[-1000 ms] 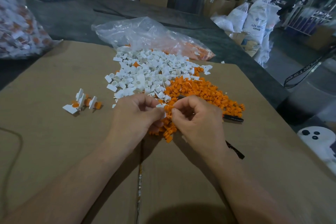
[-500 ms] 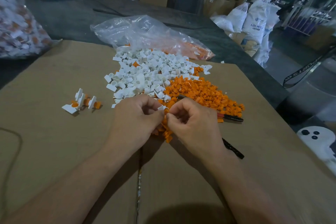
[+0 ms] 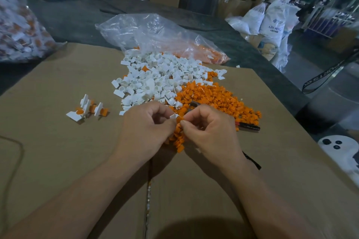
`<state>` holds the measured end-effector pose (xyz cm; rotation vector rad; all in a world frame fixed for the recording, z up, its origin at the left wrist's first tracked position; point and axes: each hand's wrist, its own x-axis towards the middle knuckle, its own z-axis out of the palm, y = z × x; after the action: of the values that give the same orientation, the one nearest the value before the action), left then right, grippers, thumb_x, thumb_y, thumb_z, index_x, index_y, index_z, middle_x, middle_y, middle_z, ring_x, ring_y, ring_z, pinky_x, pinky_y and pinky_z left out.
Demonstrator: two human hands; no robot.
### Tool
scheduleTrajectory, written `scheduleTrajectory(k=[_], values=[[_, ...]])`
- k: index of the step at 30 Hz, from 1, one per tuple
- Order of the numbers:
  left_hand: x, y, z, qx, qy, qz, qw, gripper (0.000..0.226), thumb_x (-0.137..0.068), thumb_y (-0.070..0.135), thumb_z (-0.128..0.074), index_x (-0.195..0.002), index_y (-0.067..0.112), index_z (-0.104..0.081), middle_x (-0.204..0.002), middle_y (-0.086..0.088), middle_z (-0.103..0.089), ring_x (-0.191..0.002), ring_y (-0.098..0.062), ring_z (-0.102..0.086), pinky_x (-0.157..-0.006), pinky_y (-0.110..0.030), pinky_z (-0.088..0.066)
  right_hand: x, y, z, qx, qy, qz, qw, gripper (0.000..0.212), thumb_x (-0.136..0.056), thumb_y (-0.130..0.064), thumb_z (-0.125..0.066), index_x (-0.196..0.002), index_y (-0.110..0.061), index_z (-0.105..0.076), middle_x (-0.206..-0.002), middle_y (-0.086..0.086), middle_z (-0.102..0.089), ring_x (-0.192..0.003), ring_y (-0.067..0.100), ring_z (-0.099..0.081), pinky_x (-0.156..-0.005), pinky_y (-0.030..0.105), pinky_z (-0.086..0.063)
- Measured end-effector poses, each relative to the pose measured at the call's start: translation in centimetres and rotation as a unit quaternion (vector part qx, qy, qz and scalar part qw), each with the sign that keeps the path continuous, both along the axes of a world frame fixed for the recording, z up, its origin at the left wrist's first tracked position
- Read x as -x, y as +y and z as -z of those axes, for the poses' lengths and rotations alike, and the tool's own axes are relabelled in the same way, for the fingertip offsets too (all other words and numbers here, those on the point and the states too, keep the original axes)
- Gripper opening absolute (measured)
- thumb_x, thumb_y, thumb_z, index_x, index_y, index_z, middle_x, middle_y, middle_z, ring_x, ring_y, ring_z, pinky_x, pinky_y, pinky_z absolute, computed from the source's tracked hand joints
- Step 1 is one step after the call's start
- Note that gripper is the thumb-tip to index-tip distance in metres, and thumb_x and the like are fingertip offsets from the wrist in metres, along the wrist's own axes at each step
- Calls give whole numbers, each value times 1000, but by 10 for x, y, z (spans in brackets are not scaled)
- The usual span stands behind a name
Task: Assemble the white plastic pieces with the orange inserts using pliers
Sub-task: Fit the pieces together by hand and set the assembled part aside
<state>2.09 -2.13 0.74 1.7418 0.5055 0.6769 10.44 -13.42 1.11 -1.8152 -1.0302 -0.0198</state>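
- The left hand [image 3: 147, 128] pinches a white piece [image 3: 173, 116]. The right hand [image 3: 209, 132] pinches an orange insert [image 3: 179, 119] against it, fingertips meeting over the orange pile [image 3: 213, 99].
- Seat the insert squarely before squeezing, I judge. The pliers [image 3: 248, 127] lie beneath the right hand, ungripped.
- Finished assemblies [image 3: 87, 108] sit well left. The cardboard-covered bench [image 3: 58, 151] offers bare room near the body, though its right edge is near.

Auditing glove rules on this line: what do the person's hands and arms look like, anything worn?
Both the left hand and right hand are ungloved, no rings visible on the fingers. Forearms are bare to the frame edge: no sleeves or watch in view.
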Motion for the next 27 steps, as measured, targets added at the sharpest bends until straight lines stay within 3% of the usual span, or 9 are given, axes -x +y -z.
scheduleTrajectory(k=[3, 6, 8, 11, 13, 19, 24, 27], values=[[2, 1, -1, 4, 3, 1, 1000, 20, -77, 10, -72, -63, 23, -63, -51, 6, -62, -47, -9, -57, -47, -30, -52, -1, 0, -1, -2, -6, -14, 1000, 31, -79, -6, -67, -68, -33, -57, -61, -13, -60, -57, 4, -58, -54, 14, -46], [3, 2, -5, 10, 3, 1, 1000, 22, -76, 8, -71, -61, 23, -63, -50, 4, -62, -46, -9, -56, -48, -27, -51, -1, 0, -1, 1, -23, -32, 999, 16, -80, -8, -68, -74, -22, -64, -64, -13, -61, -59, 7, -60, -55, 20, -50], [2, 5, -9, 69, -8, 25, 997, 23, -75, 1, -69, -60, 17, -63, -48, -1, -61, -44, -11, -57, -44, -24, -51, -1, -1, -2, -16, -16, -46, 999, 11, -79, -13, -68, -81, -23, -66, -69, -14, -62, -65, 5, -61, -58, 20, -51], [0, 9, -11, 191, -20, 63, 979, 24, -71, -6, -66, -54, 11, -64, -45, -5, -56, -38, -13, -52, -40, -23, -45, -4, -3, -4, -36, 2, -76, 996, 35, -73, -18, -71, -101, -37, -59, -87, -17, -61, -82, 1, -61, -70, 19, -53], [0, 9, -10, 232, -16, 86, 969, 27, -70, -6, -64, -51, 13, -65, -44, -4, -54, -38, -13, -48, -41, -23, -41, -6, -3, -3, -37, -6, -95, 995, 43, -73, -14, -71, -110, -32, -58, -96, -18, -60, -88, 0, -61, -74, 17, -52], [2, 10, -13, 249, 17, 126, 960, 29, -67, -6, -64, -46, 14, -65, -44, -3, -54, -37, -10, -48, -36, -16, -36, -8, -2, 2, -55, 0, -113, 992, 37, -73, -12, -70, -108, -20, -62, -86, -20, -64, -82, -1, -64, -72, 14, -49], [2, 11, -14, 269, 35, 128, 954, 29, -65, -6, -65, -44, 13, -64, -44, -2, -54, -35, -9, -46, -35, -14, -34, -8, -2, 3, -57, 77, -147, 984, 42, -73, -3, -69, -102, -34, -64, -89, -17, -69, -87, 4, -67, -78, 19, -52], [2, 12, -15, 283, 31, 137, 949, 11, -50, 3, -69, -46, 12, -65, -46, -3, -56, -35, -8, -46, -34, -14, -34, -10, -3, 2, -55, 85, -163, 981, 48, -74, 0, -67, -97, -41, -65, -91, -20, -69, -89, 3, -66, -77, 16, -50]])
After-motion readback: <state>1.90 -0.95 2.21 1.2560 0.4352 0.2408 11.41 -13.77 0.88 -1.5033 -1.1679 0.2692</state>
